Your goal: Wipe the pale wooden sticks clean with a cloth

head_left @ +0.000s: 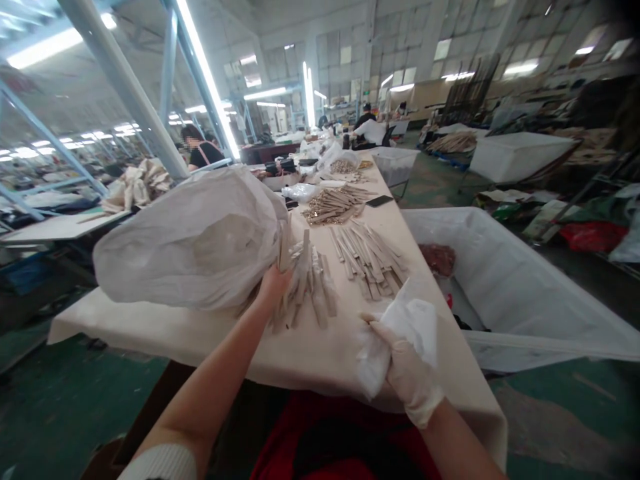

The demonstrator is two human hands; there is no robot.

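My bare left hand is beside the mouth of a large translucent plastic bag, closed round some pale fabric strips. Its fingertips are partly hidden. More flat strips lie in a loose pile just right of that hand. My right hand wears a thin white glove and grips a crumpled white cloth over the near right part of the table. Whether the white piece is woven or thin plastic, I cannot tell. Another fanned pile of strips lies beyond it.
The pale-covered table stretches away ahead. Farther up it are a heap of strips with shiny bits and a dark phone-like slab. A big white bin stands against the right side. People sit farther off; a slanted metal post rises at left.
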